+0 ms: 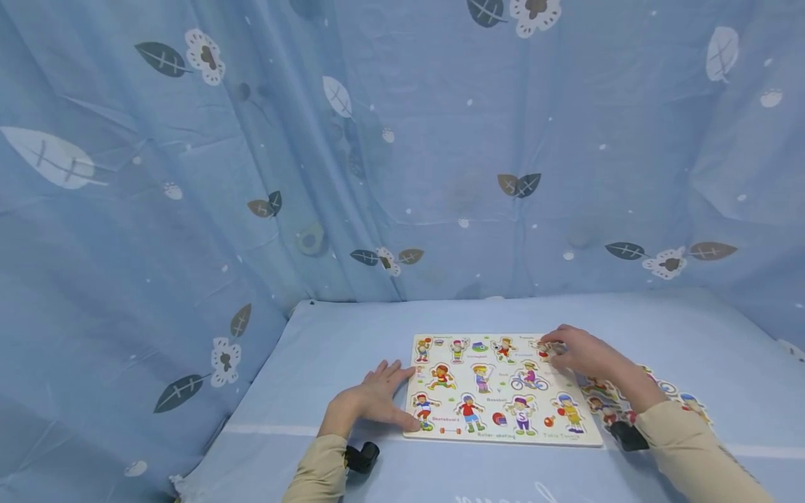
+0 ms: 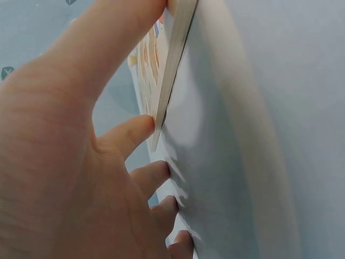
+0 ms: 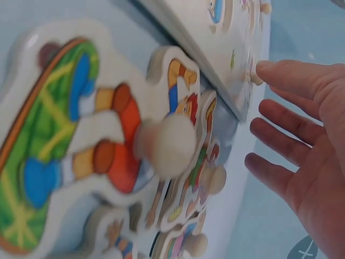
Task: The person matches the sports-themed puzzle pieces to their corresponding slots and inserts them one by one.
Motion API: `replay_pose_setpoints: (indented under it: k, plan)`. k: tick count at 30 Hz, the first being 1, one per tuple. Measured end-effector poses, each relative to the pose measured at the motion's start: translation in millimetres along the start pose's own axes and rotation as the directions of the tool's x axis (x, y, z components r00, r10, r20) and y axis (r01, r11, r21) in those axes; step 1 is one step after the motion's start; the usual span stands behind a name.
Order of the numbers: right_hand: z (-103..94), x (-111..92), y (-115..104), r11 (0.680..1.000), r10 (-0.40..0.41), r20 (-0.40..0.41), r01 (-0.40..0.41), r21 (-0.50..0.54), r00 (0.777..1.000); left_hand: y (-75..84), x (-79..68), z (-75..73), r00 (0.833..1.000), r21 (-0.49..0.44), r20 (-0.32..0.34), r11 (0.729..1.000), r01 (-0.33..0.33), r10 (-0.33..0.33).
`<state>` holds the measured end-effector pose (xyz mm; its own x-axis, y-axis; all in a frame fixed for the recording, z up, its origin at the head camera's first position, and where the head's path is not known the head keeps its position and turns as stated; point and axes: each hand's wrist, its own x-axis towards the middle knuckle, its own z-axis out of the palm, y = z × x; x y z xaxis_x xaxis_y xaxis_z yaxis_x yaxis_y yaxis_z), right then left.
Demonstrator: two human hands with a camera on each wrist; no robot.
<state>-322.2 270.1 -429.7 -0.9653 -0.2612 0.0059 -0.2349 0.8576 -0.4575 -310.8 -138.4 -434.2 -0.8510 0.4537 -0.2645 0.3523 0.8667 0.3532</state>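
At the far right corner of a puzzle board [image 1: 464,391], a small piece [image 1: 544,349], its knob [image 3: 255,80] pinched between thumb and finger of the right hand [image 1: 588,356], with the other fingers loose and a bit apart. At the board's left edge, the left hand [image 1: 374,398], fingers spread wide, thumb on the near corner. Just right of the board, by the right sleeve [image 1: 685,447], a bunch of loose pieces [image 1: 604,411] with round knobs. Under it all, a blue worktop [image 1: 352,335]. Behind, a blue curtain [image 1: 440,140] with leaves and flowers.

The right sleeve [image 1: 688,447] partly hides the loose puzzle pieces [image 1: 605,411].
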Motion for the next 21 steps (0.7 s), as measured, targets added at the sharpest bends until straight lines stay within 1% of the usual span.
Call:
replay_pose_setpoints:
  k: [7, 15, 21]
  plan:
    - [-1.4, -9.4, 1.9, 1.0, -0.007, -0.019, 0.007, -0.017, 1.0, -0.5, -0.1, 0.9, 1.0, 0.02, 0.003, 1.0, 0.015, -0.015]
    - [-5.7, -23.1, 4.1, 0.998, -0.029, -0.029, 0.027, -0.051, 0.999, -1.2, -1.0, 0.5, 1.0, 0.003, 0.004, 1.0, 0.0, 0.0]
    - [-7.3, -31.7, 10.7, 0.996, -0.012, -0.033, 0.009, -0.094, 0.999, -0.5, 0.3, 0.7, 1.0, 0.001, 0.002, 1.0, -0.012, 0.012]
